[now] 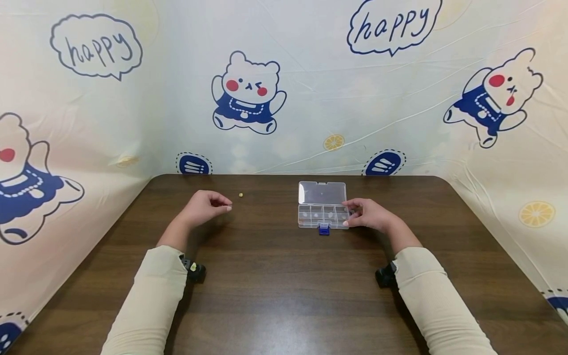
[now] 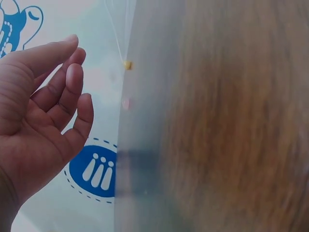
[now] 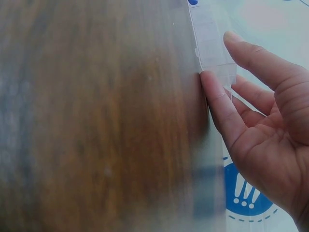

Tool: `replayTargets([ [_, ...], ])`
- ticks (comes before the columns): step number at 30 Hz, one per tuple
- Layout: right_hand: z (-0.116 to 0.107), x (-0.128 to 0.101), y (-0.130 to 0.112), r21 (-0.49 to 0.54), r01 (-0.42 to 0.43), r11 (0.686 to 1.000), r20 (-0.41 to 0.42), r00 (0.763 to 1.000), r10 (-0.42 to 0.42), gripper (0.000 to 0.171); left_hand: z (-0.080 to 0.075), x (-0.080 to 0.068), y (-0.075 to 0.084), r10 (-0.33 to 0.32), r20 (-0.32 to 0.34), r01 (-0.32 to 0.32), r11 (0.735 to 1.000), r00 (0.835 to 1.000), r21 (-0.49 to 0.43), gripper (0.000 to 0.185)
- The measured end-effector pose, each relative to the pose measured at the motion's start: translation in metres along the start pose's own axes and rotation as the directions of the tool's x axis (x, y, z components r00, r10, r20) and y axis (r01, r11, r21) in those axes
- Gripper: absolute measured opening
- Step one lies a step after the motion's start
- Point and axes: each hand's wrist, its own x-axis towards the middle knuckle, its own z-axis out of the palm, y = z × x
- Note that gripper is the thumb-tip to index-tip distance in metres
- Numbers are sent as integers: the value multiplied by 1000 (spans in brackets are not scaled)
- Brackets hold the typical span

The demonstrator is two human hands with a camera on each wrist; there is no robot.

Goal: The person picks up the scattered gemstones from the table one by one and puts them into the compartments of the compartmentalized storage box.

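Observation:
A clear plastic compartment box (image 1: 321, 211) lies open on the brown table (image 1: 275, 291), with its lid folded back and a blue latch (image 1: 324, 229) at the front. My right hand (image 1: 365, 215) rests at the box's right end. In the right wrist view, the nearly straight thumb and fingers of this right hand (image 3: 251, 111) touch the edge of the box (image 3: 212, 43). My left hand (image 1: 207, 206) lies on the table with relaxed fingers and holds nothing. A tiny yellow bead (image 1: 241, 195) sits just right of it. The left wrist view shows the left hand (image 2: 53, 106) and the bead (image 2: 127, 64).
Cartoon-printed sheets (image 1: 310, 88) wall in the table at the back and on both sides. Bare tabletop lies between my forearms and along the front edge. The box's compartments look empty from here.

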Motion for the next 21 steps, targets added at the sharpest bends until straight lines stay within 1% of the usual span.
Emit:
replayTargets([
  [7, 0, 1, -1, 5, -25, 1000, -9, 1000, 25, 70, 3, 2, 10, 3, 19, -2, 1000, 1000, -24, 19],
  [10, 0, 1, 0, -2, -14, 1000, -4, 1000, 14, 70, 5, 2, 13, 7, 21, -7, 1000, 1000, -30, 17],
  [13, 0, 1, 0, 1, -20, 1000, -9, 1000, 20, 70, 7, 3, 16, 17, 21, -16, 999, 1000, -33, 15],
  [21, -1, -2, -1, -11, -21, 1000, -7, 1000, 21, 70, 12, 2, 26, 76, 16, -75, 997, 997, -33, 14],
])
